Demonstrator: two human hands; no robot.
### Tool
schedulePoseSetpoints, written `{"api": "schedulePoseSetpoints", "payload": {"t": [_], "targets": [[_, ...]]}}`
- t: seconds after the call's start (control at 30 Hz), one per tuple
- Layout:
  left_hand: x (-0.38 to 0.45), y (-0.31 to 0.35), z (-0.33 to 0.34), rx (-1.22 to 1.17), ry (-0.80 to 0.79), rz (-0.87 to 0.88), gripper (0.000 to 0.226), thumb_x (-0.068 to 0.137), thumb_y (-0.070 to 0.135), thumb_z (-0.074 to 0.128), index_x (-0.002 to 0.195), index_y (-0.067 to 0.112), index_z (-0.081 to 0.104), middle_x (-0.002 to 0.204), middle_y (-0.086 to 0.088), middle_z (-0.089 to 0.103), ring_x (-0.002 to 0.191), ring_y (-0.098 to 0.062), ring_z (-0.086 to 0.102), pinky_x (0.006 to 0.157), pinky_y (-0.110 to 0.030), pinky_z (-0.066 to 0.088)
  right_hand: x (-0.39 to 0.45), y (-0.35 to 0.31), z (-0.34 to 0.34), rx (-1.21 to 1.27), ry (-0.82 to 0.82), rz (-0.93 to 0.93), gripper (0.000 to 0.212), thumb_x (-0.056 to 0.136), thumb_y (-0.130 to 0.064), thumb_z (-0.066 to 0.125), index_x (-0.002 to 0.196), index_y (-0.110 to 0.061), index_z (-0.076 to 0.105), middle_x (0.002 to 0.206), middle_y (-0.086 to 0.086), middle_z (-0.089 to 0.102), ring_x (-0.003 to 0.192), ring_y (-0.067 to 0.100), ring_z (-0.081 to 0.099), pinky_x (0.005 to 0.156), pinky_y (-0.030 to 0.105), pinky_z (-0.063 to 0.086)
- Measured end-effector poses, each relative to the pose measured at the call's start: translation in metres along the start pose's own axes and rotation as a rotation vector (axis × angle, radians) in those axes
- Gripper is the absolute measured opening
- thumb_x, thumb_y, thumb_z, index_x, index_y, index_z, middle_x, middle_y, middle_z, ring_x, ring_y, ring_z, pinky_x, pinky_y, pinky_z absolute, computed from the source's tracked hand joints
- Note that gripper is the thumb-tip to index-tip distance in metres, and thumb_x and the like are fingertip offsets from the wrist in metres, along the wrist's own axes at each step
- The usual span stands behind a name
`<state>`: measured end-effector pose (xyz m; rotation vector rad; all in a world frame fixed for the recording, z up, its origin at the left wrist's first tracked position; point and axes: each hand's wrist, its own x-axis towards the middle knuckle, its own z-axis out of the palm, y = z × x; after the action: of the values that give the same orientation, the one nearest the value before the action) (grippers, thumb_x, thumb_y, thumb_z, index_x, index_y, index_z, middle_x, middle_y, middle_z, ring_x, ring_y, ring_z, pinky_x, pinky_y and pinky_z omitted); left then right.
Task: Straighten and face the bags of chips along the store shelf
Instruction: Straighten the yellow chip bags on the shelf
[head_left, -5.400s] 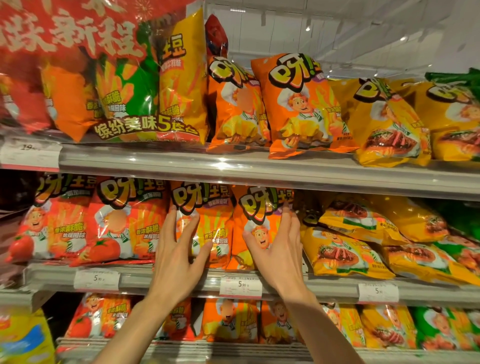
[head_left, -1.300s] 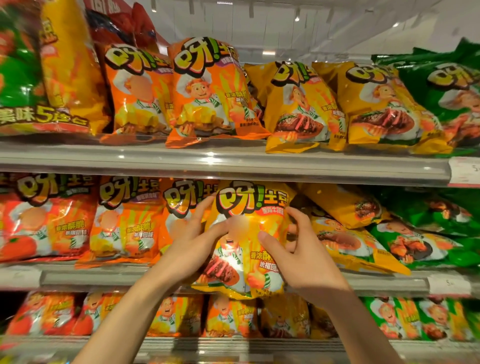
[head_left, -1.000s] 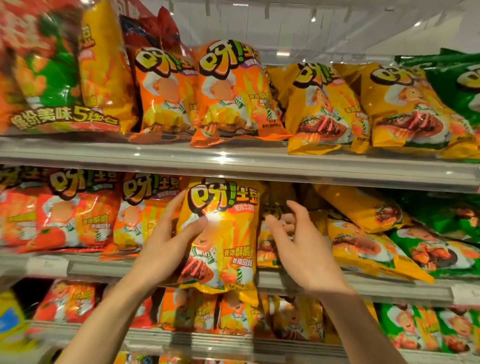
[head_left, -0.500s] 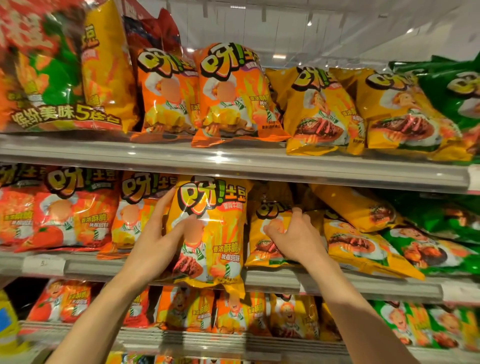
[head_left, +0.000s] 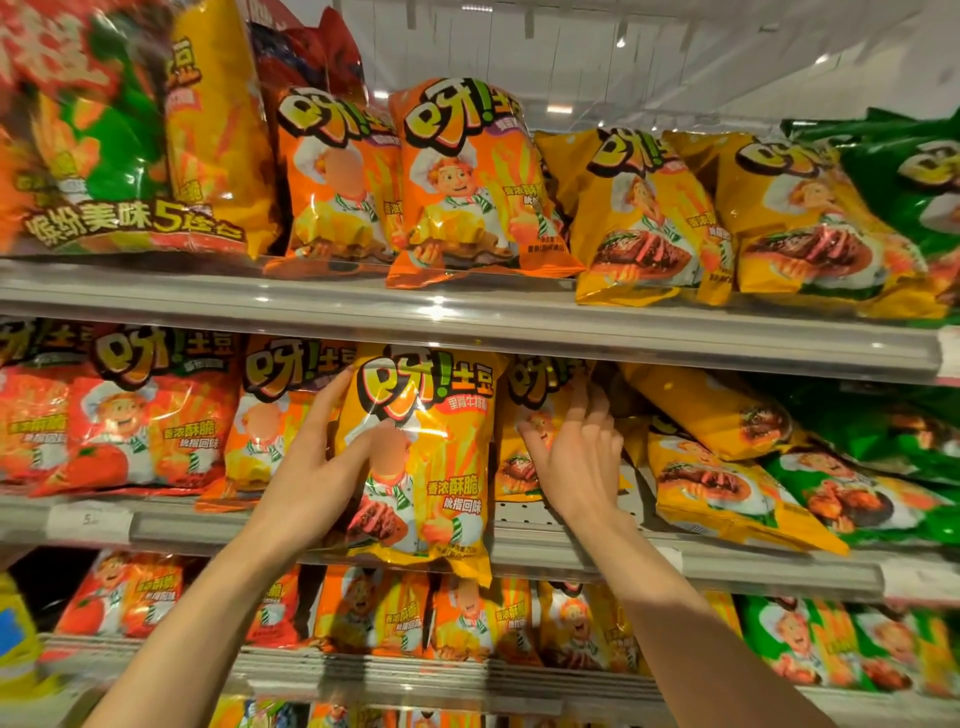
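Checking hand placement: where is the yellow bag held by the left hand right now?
Centre of the head view, on the middle shelf: the yellow bag stands upright, overhanging the edge, left hand gripping its left side.

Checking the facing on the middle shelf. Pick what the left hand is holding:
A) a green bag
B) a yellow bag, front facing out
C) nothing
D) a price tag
B: the left hand grips the left edge of the yellow steak-picture chip bag, upright with its printed front facing the camera.
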<state>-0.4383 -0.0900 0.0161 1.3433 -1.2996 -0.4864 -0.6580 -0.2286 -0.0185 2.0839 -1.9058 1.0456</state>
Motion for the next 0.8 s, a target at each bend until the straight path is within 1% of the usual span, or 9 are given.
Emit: {"api": "schedulePoseSetpoints", "payload": {"t": [0.13,0.2,0.27,0.37,0.47,0.53,0.63,0.7,0.8], "targets": [[0.002,-0.002,0.000,0.014,0.000,0.000,0.061,0.099,0.027,0.059,0.151,0.043,0.031,0.121,0.048,0.037,0.094,0.044,0.031,0.087,-0.009,0.034,0.009,0.010,0.006,0.100,-0.146,0.109,0.101,0.088,-0.076,0.038,0.159,-0.014,0.000,0.159,0.022,0.018,0.141,0.041,0.032,0.114,0.052,0.030],[0.003,-0.004,0.000,0.012,-0.003,0.007,0.063,0.099,0.028,0.059,0.152,0.044,0.030,0.128,0.045,0.038,0.107,0.036,0.036,0.094,-0.012,0.032,0.014,0.016,0.003,0.180,-0.211,0.186,0.110,0.084,-0.079,0.043,0.158,-0.014,-0.006,0.159,0.022,0.017,0.142,0.042,0.029,0.115,0.052,0.030],[0.003,-0.004,-0.001,0.011,-0.001,0.011,0.064,0.098,0.030,0.059,0.153,0.045,0.028,0.136,0.038,0.037,0.125,0.017,0.033,0.102,-0.019,0.029,0.020,0.022,0.005,0.263,-0.293,0.259,0.117,0.080,-0.080,0.050,0.158,-0.008,0.002,0.155,0.023,0.027,0.141,0.041,0.033,0.113,0.051,0.034],[0.003,-0.005,-0.001,0.012,-0.008,0.015,0.064,0.099,0.031,0.058,0.153,0.046,0.027,0.131,0.043,0.034,0.130,0.009,0.029,0.104,-0.024,0.027,0.020,0.025,0.007,0.339,-0.314,0.323,0.115,0.068,-0.086,0.053,0.142,0.000,0.039,0.140,0.023,0.050,0.127,0.039,0.050,0.101,0.052,0.047],[0.003,-0.005,0.000,0.016,-0.006,0.020,0.062,0.099,0.031,0.057,0.150,0.048,0.027,0.128,0.047,0.034,0.122,0.019,0.035,0.103,-0.024,0.028,0.013,0.022,0.009,0.322,-0.193,0.273,0.102,0.079,-0.070,0.063,0.143,0.003,0.034,0.139,0.024,0.046,0.129,0.040,0.046,0.103,0.049,0.045],[0.004,-0.007,0.000,0.018,-0.007,0.015,0.062,0.099,0.032,0.058,0.150,0.049,0.028,0.132,0.045,0.036,0.118,0.024,0.036,0.103,-0.024,0.030,0.012,0.020,0.010,0.251,-0.110,0.221,0.095,0.084,-0.065,0.062,0.143,0.004,0.031,0.141,0.024,0.042,0.131,0.040,0.043,0.105,0.048,0.043],[0.003,-0.007,-0.001,0.037,-0.001,0.012,0.065,0.098,0.035,0.058,0.152,0.048,0.026,0.145,0.032,0.033,0.133,0.009,0.029,0.109,-0.029,0.028,0.017,0.018,0.017,0.189,-0.123,0.233,0.095,0.090,-0.061,0.058,0.150,0.002,0.018,0.149,0.025,0.029,0.135,0.041,0.037,0.109,0.047,0.038],[0.001,-0.003,0.000,0.030,-0.004,0.017,0.064,0.099,0.033,0.058,0.152,0.048,0.027,0.137,0.038,0.034,0.123,0.020,0.033,0.104,-0.022,0.030,0.019,0.021,0.022,0.171,-0.168,0.282,0.098,0.090,-0.064,0.054,0.152,-0.001,0.013,0.149,0.024,0.029,0.135,0.041,0.038,0.110,0.048,0.036],[-0.002,0.002,0.004,0.032,0.006,0.018,0.059,0.100,0.025,0.056,0.147,0.047,0.030,0.115,0.051,0.035,0.093,0.043,0.034,0.084,-0.005,0.036,0.021,0.024,0.022,0.204,-0.204,0.299,0.105,0.088,-0.073,0.046,0.155,-0.003,0.006,0.152,0.023,0.027,0.139,0.041,0.033,0.116,0.049,0.027]]}}
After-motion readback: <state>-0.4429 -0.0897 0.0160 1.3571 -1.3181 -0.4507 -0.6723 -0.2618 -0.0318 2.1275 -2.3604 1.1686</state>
